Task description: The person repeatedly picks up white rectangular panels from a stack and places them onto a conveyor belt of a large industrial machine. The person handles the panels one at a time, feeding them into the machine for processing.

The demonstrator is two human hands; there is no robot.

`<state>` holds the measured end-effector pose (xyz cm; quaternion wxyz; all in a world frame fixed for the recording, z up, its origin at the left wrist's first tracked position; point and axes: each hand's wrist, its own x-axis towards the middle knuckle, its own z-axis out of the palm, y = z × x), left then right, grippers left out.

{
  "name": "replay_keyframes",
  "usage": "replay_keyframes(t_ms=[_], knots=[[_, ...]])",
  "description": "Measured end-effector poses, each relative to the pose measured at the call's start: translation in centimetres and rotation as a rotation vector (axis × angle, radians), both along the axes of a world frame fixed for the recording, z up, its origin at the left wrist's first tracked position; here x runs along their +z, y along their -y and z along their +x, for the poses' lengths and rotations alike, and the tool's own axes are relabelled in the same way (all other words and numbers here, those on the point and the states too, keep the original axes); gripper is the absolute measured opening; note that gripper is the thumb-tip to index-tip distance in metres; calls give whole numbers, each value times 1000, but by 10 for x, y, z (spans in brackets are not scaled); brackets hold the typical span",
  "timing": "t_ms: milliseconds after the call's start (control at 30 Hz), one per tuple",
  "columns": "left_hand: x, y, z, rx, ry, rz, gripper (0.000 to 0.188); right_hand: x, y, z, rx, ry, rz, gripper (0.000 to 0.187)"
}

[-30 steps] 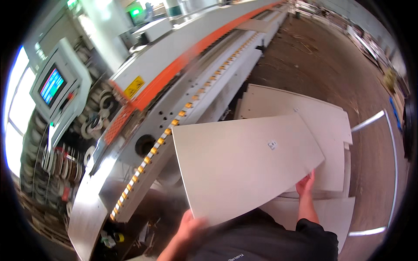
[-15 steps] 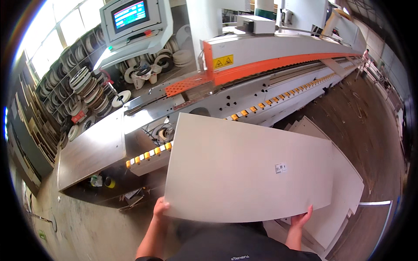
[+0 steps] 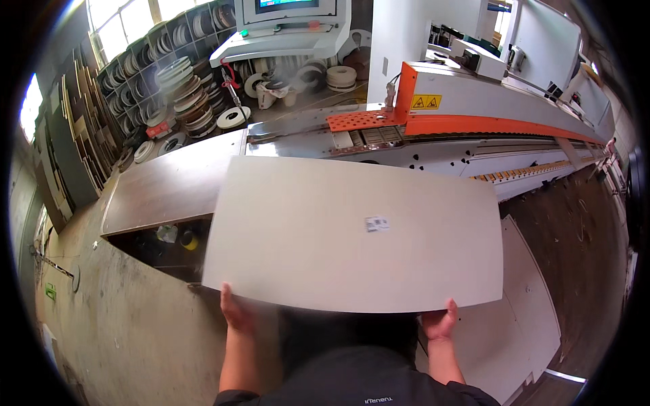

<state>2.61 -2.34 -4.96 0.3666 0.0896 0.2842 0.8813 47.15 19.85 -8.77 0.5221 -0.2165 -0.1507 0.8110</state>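
Observation:
A large pale board (image 3: 305,230) spans the space in front of me, a small white printed label (image 3: 377,224) on its upper face. My left hand (image 3: 237,312) grips its near edge toward the left corner, thumb over the top. Farther right along the same edge, my right hand (image 3: 440,321) holds on with the thumb up; its other fingers are hidden beneath. The board's far side overlaps the front of a long machine (image 3: 501,108) with an orange strip. Whether the board rests on the machine, I cannot tell.
To the left stands a brown wooden bench (image 3: 176,179) with an open compartment. More pale boards (image 3: 521,318) lie stacked at lower right. Rolls of edge banding (image 3: 186,95) and a control console (image 3: 291,30) are at the back. Panels (image 3: 74,135) lean at far left.
My view has turned left. The board, held in both hands, has swung to lie more squarely before me and now hides the near row of yellow rollers.

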Motion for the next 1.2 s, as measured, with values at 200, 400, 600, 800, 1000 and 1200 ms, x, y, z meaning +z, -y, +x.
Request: replay_keyframes(t_ms=[200, 400, 600, 800, 1000, 1200], knots=[[12, 19, -7, 165, -228, -170, 63, 52, 3, -98, 214, 3, -48, 59], [36, 13, -17, 428, -134, -317, 66, 65, -22, -158, 393, 318, 193, 62], [34, 13, -79, 341, -176, -310, 58, 56, -63, -196, 550, 579, 556, 44], [28, -6, -49, 315, -384, -526, 41, 60, -66, -196, 239, 703, 385, 27], [36, -36, -55, 307, -403, -574, 36, 59, -91, -215, 147, 715, 372, 25], [42, -57, -60, 324, -369, -587, 36, 58, -97, -224, 66, 686, 347, 23]])
